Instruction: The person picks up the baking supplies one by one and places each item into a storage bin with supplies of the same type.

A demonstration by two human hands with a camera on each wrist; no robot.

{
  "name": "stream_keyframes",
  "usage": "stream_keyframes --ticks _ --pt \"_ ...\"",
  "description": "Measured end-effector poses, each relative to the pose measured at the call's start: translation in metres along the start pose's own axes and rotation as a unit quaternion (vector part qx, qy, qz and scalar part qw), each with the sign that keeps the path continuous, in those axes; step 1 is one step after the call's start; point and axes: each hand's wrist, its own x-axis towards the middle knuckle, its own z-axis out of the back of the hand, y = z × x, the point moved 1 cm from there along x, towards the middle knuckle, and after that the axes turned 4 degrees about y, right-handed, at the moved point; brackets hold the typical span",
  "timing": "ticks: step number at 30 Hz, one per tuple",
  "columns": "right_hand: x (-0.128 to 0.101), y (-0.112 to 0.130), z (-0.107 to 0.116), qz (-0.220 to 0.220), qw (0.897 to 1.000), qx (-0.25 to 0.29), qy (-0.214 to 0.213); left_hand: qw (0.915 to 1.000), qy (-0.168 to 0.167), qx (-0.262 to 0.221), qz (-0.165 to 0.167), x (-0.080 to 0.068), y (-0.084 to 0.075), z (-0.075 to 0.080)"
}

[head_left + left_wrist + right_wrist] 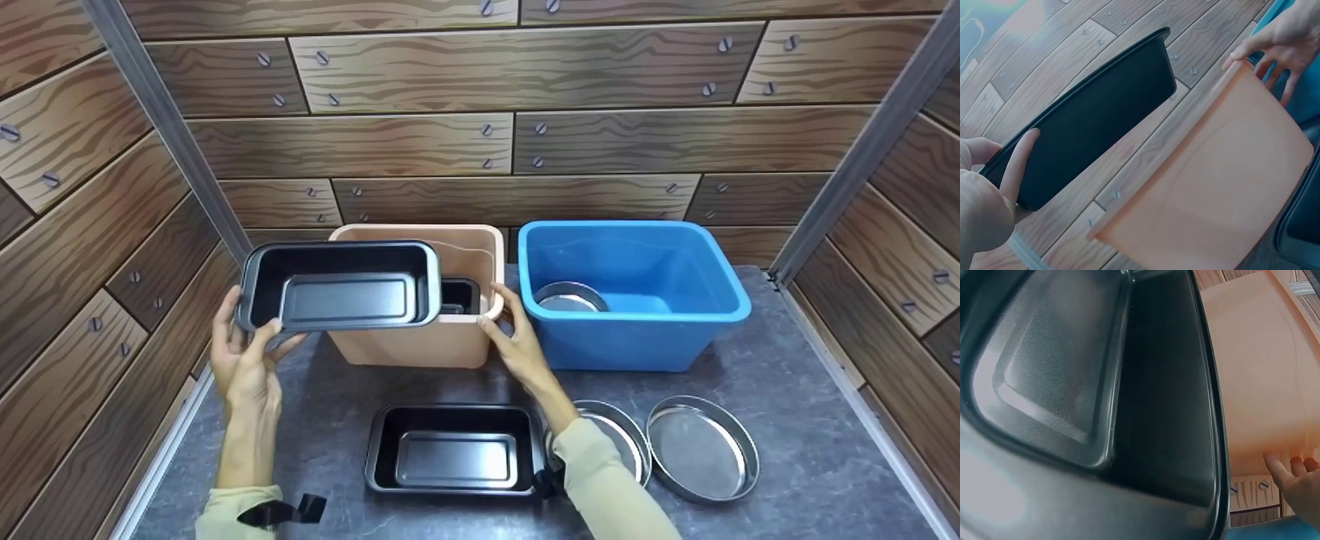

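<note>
The left hand (244,360) held a black loaf pan (341,285) by its near-left corner, its long axis running rightward from that grip over the peach bin (442,341) (whose right rim the right hand (517,341) pinched).

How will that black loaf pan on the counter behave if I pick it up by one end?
The black loaf pan looks like rigid coated metal, so it should probably stay stiff rather than flex. Its glossy surface may be a bit slippery. The left hand holds a matching pan alone by one end, which suggests it is fairly light.
</note>
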Motion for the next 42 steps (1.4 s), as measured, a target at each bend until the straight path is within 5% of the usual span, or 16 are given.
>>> stream_keyframes --ticks 16,30,42 --pt "0.003 0.0 0.006 -0.014 1.0 -0.005 -0.006 0.9998 -0.004 0.014 0.014 0.02 0.03 -0.022" --pt "0.0 -0.001 0.002 -0.011 1.0 0.009 -0.01 0.9999 0.001 0.011 0.001 0.027 0.05 -0.026" --pt "-0.001 0.0 -0.002 -0.012 1.0 0.009 -0.009 0.9993 -0.025 0.012 0.025 0.03 0.063 -0.027"
